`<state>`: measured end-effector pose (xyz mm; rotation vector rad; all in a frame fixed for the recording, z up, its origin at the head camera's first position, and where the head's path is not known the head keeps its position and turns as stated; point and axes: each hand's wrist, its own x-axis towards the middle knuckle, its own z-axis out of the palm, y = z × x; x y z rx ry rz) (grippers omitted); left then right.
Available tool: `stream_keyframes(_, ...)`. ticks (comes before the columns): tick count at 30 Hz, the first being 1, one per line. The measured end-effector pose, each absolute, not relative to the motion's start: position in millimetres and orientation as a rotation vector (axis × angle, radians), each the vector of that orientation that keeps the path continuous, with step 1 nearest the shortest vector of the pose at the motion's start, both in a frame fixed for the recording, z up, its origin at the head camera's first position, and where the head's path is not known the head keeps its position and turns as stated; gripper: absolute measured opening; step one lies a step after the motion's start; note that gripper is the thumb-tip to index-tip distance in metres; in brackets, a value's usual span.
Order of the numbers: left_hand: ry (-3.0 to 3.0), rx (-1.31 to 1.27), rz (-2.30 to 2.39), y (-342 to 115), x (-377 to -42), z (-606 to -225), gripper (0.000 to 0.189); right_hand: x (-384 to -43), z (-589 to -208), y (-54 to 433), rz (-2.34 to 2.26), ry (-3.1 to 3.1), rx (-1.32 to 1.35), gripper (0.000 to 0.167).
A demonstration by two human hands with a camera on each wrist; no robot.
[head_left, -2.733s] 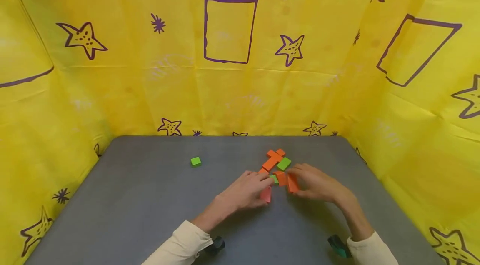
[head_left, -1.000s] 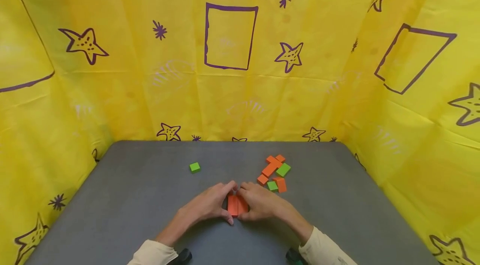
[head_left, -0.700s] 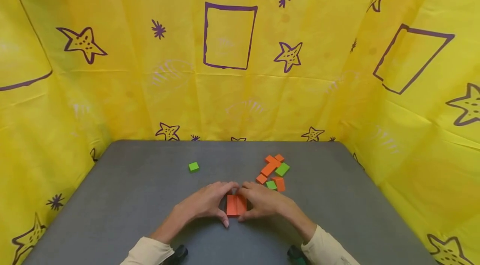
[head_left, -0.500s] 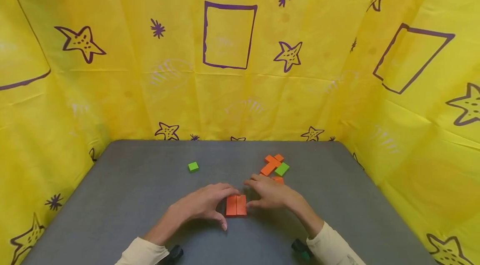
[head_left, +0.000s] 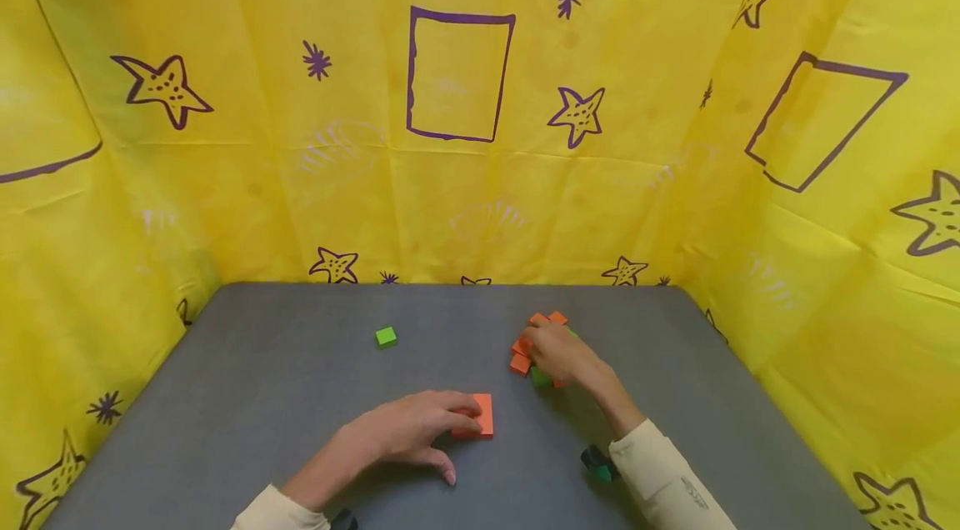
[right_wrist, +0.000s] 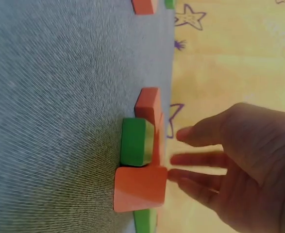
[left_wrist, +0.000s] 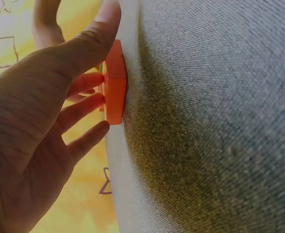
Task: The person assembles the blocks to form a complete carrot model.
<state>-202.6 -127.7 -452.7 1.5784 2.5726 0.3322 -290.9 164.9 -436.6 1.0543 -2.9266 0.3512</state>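
Note:
Two orange blocks (head_left: 485,413) lie flat side by side near the table's middle, the left one mostly covered. My left hand (head_left: 408,430) rests its relaxed fingertips on them, its thumb held apart; in the left wrist view those fingers meet the orange blocks (left_wrist: 116,92) at their upper side. Over a cluster of orange and green blocks hovers my right hand (head_left: 558,351), which hides part of it. Its fingers reach forward, apart from the thumb, with nothing between them in the right wrist view. Just below them are an orange block (right_wrist: 140,189) and a green block (right_wrist: 135,141).
A lone green block (head_left: 386,337) lies farther back on the left. The grey table (head_left: 262,397) is enclosed by a yellow patterned cloth (head_left: 465,205) at the back and sides.
Both hands carried orange blocks from the cluster and set them together. My right hand then left the pair and moved back to the cluster; my left fingers came down over the pair.

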Motion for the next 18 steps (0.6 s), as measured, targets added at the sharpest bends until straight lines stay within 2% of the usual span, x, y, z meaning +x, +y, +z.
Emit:
stream_keyframes(5, 2.626, 1.634, 0.361, -122, -203, -455, 0.045, -301, -441, 165, 0.329, -2.942, 1.104, 0.033)
stream_keyframes(10, 2.657, 1.695, 0.362, -121, -203, -458, 0.029, -305, -443, 164, 0.353, -3.003, 1.139, 0.034)
stream_keyframes(18, 2.717, 1.67, 0.41, -121, -204, -461, 0.024, -303, -445, 158, 0.346, -2.999, 1.019, 0.031)
